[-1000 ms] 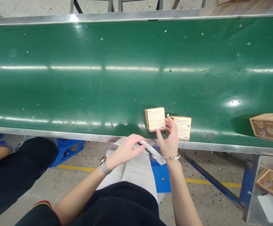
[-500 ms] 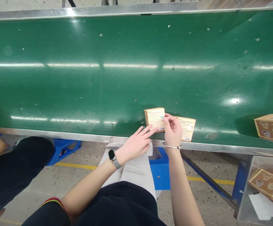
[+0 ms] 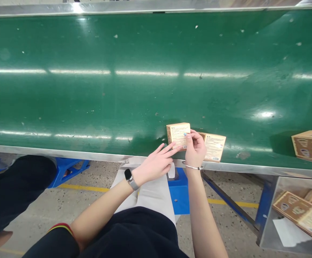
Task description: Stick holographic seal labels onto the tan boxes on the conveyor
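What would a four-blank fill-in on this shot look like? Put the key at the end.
1. The left hand reaches to a box that sits on a surface colored ____.
2. The watch is worn on the person's ____ wrist.
3. The right hand partly covers a second box, which lies in the picture to the ____ of the first.
4. The paper sheet at the lower right is colored ____.

Missing words: green; left; right; white.

Nothing legible. Left carton (image 3: 177, 132) and right carton (image 3: 215, 145), near edge of green worktop (image 3: 104, 102): fine print, too small to read. Right one's barcode (image 3: 215, 158) too.
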A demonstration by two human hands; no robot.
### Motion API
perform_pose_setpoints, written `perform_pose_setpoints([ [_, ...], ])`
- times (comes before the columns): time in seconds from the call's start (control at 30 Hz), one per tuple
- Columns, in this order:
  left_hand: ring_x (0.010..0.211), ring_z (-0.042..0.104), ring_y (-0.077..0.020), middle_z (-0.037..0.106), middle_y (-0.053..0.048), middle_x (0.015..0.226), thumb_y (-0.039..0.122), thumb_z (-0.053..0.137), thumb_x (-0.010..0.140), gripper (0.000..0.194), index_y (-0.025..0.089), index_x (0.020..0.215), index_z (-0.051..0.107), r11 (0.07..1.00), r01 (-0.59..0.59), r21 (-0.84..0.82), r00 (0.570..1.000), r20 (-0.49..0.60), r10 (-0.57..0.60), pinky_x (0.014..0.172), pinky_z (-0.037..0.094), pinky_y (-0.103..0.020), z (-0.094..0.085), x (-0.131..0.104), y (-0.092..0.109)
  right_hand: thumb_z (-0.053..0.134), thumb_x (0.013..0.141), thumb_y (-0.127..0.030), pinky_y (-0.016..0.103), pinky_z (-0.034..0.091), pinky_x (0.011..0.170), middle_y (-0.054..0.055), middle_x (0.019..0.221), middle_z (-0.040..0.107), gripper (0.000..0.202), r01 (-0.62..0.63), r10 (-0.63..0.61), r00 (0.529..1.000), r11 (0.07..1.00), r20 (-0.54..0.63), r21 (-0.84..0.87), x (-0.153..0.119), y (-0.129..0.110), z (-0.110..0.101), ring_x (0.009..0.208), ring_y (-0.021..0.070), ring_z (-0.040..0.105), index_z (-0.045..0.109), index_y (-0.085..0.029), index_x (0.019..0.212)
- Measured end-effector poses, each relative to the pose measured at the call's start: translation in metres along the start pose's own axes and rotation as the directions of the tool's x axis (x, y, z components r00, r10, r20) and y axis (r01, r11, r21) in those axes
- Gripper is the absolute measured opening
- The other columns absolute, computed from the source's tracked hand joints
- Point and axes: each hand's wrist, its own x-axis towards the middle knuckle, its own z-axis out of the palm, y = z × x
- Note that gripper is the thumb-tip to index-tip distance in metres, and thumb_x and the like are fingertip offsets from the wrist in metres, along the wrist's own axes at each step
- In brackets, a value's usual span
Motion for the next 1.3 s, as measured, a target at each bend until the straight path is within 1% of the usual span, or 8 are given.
perform_pose_setpoints([
  [0.33,0.151,0.018,-0.0244,0.028,-0.005,0.160,0.011,0.048,0.090,0.021,0.016,0.077,0.064,1.000,-0.015,-0.019,1.000,0.027,0.015,0.124,0.022,-0.048,0.012,0.022,0.009,0.060,0.086,-0.043,0.039,0.051,0.084,0.009,0.099,0.065,0.024,0.072,-0.123,0.975,0.961,-0.183,-0.266,0.008,0.011,-0.008,0.093,0.0211,0.063,0.055,-0.020,0.086],
  [0.47,0.151,0.018,-0.0241,0.029,-0.004,0.160,0.008,0.046,0.088,0.023,0.017,0.071,0.060,0.996,0.012,-0.092,0.999,0.044,-0.008,0.124,0.021,-0.049,0.012,0.032,0.013,0.059,0.086,-0.045,0.037,0.054,0.077,0.011,0.105,0.063,0.036,-0.011,-0.046,0.977,0.965,-0.208,-0.263,0.024,0.014,-0.013,0.081,0.0176,0.064,0.045,-0.021,0.109],
  [0.57,0.150,0.023,-0.0259,0.034,-0.006,0.158,0.012,0.048,0.088,0.024,0.018,0.066,0.055,0.965,0.063,-0.255,0.998,0.044,-0.053,0.122,0.022,-0.050,0.002,0.036,0.022,0.055,0.087,-0.047,0.039,0.055,0.077,0.013,0.108,0.064,0.036,0.014,-0.039,0.995,0.968,-0.095,-0.251,0.040,-0.003,-0.031,0.082,0.0190,0.065,0.047,-0.020,0.110],
  [0.7,0.110,0.064,-0.0256,0.069,-0.010,0.119,0.031,0.051,0.089,0.024,0.018,0.070,0.054,0.779,0.245,-0.578,0.955,0.008,-0.295,0.092,0.050,-0.038,-0.022,0.034,0.039,0.060,0.082,-0.049,0.042,0.054,0.089,0.010,0.103,0.069,0.034,0.162,-0.126,0.972,0.971,0.200,-0.173,0.038,-0.049,-0.075,0.096,0.0235,0.067,0.061,-0.021,0.101],
  [0.87,0.065,0.059,-0.0162,0.065,-0.002,0.073,0.046,0.043,0.089,0.033,0.017,0.080,0.056,0.738,0.262,-0.621,0.923,-0.063,-0.381,0.059,0.046,-0.026,-0.055,0.033,0.070,0.070,0.074,-0.027,0.046,0.051,0.094,0.014,0.125,0.061,0.066,0.264,-0.017,0.693,0.936,0.721,-0.232,0.001,-0.095,-0.129,0.105,0.0261,0.063,0.047,-0.021,0.136],
  [1.1,0.089,0.065,-0.0259,0.072,-0.006,0.096,0.047,0.074,0.061,0.043,0.020,0.094,0.066,0.770,0.207,-0.604,0.966,0.001,-0.259,0.080,0.050,-0.032,-0.088,0.060,0.103,0.057,0.072,-0.011,0.031,0.049,0.085,0.004,0.100,0.069,0.049,0.056,0.089,0.848,0.965,0.522,-0.255,-0.029,-0.121,-0.153,0.088,0.0185,0.062,0.062,-0.021,0.120],
  [1.2,0.070,0.060,-0.0225,0.067,-0.005,0.072,0.065,0.069,0.060,0.052,0.016,0.077,0.066,0.757,0.303,-0.579,0.952,0.227,-0.207,0.065,0.046,-0.030,-0.088,0.085,0.112,0.062,0.079,-0.031,0.026,0.045,0.066,-0.001,0.070,0.061,0.017,-0.101,0.156,0.902,0.983,0.402,-0.156,-0.042,-0.116,-0.169,0.066,0.0139,0.055,0.070,-0.018,0.084],
  [1.3,0.060,0.049,-0.0161,0.056,-0.003,0.060,0.079,0.062,0.057,0.067,0.013,0.069,0.062,0.790,0.342,-0.509,0.889,0.447,-0.097,0.057,0.036,-0.026,-0.085,0.109,0.130,0.067,0.070,-0.062,0.023,0.038,0.053,-0.003,0.059,0.052,0.046,-0.265,0.240,0.899,0.964,0.367,0.017,-0.064,-0.107,-0.188,0.056,0.0112,0.047,0.067,-0.016,0.070],
])
